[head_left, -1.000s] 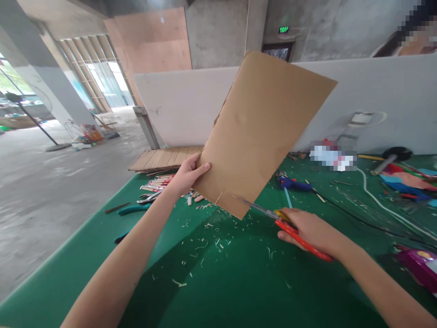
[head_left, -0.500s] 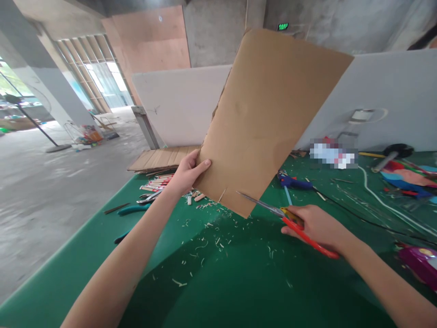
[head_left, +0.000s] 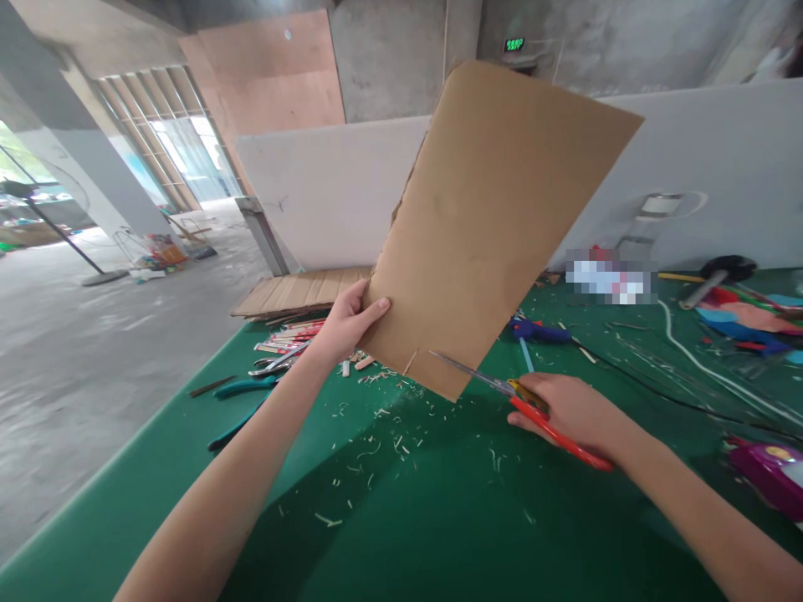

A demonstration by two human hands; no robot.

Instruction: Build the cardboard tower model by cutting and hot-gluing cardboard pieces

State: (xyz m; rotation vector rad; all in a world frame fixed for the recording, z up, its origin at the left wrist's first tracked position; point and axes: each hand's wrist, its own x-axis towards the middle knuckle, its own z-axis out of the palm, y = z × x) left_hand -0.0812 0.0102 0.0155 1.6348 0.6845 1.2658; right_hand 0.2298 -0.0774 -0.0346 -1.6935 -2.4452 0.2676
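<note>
My left hand (head_left: 351,322) grips a large brown cardboard sheet (head_left: 489,217) by its lower left edge, thumb on the front face. The sheet is held up and tilted above the table, with a ragged left edge. A short pale slit or sliver (head_left: 411,361) shows near its bottom edge. In my right hand (head_left: 570,410) is a pair of scissors (head_left: 477,374) with red and yellow handles. Their blades point left, across the sheet's lower right part, with the tip near the pale mark. Whether the blades touch the cardboard I cannot tell.
On the green table (head_left: 401,527) lie wood shavings, teal-handled pliers (head_left: 244,386) and stacked cardboard (head_left: 294,293) at left. A blue glue gun (head_left: 540,331) with its cord, a white cable (head_left: 674,334) and a purple object (head_left: 769,477) lie at right. A white panel (head_left: 332,192) stands behind.
The view has shifted slightly. My right hand and the scissors sit a little further left, and the cardboard remains in my left hand at nearly the same tilt.
</note>
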